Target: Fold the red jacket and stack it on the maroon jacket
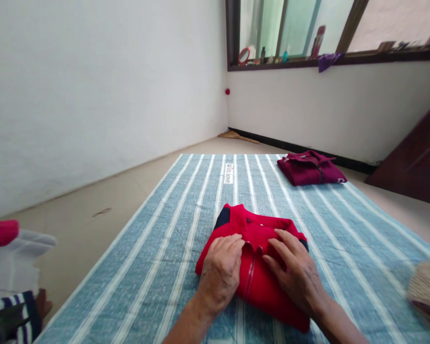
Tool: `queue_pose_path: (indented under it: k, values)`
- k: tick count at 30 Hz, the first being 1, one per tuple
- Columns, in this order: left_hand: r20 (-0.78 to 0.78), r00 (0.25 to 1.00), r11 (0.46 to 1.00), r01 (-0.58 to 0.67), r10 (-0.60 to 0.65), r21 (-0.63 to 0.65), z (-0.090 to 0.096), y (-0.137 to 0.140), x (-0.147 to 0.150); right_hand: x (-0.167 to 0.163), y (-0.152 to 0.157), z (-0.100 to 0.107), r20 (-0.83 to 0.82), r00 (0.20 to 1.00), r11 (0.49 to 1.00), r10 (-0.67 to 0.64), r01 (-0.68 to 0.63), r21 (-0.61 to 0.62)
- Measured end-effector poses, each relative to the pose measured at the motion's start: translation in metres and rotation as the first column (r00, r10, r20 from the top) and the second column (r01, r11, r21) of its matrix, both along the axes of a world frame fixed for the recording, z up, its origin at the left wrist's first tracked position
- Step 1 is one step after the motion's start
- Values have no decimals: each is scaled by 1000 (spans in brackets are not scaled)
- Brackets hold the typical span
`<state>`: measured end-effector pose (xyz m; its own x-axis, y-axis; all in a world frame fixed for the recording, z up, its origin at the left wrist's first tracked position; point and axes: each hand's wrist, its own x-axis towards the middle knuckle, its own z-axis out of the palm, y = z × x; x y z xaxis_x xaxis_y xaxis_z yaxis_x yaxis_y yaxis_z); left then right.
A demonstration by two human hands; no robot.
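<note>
A red zip-up jacket point(252, 282) with dark blue shoulder patches lies folded on a blue-and-white striped cloth point(157, 267). Its collar points away from me, and the zipper runs down the middle of the folded bundle. On the left of the zipper, my left hand point(222, 267) has its fingers close together and curled onto the fabric by the zipper edge; its thumb is hidden. Across the right half rests my right hand point(294, 267), its fingers apart and touching the jacket. Between the two hands the zipper edge bulges up in small folds.
A folded maroon garment point(310, 169) sits at the cloth's far right corner. A beige knitted item point(428, 289) is at the right edge. White and striped clothing point(16, 267) shows at the left. A small broom point(238, 137) lies by the wall below the windowsill point(294, 63).
</note>
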<state>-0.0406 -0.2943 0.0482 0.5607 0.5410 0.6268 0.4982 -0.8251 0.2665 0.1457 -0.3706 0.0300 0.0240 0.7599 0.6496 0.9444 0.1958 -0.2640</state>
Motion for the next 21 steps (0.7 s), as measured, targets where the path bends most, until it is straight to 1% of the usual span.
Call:
queue_pose_path:
  k: [3, 6, 9, 15, 18, 21]
  values:
    - [-14, 999, 997, 50, -51, -52, -2, 6, -2, -1, 1, -3, -7, 1000, 1000, -21, 21, -18]
    - [-48, 997, 996, 51, -54, -73, -2, 7, -1, -1, 3, -7, -27, 999, 999, -36, 35, -30]
    - [-44, 998, 997, 48, -51, -66, -4, 5, 0, -1, 5, -10, -37, 999, 999, -36, 35, -29]
    - [31, 997, 997, 74, -74, 9, -3, 4, -4, 0, 2, -8, -47, 999, 1000, -28, 29, 3]
    - [70, 995, 996, 62, -66, 61, 3, 7, -4, 0, -1, -2, -69, 998, 999, -12, 14, 33]
    - [73, 996, 995, 52, -58, 87, 10, 10, -4, -3, -4, 4, -82, 997, 997, 13, -6, 83]
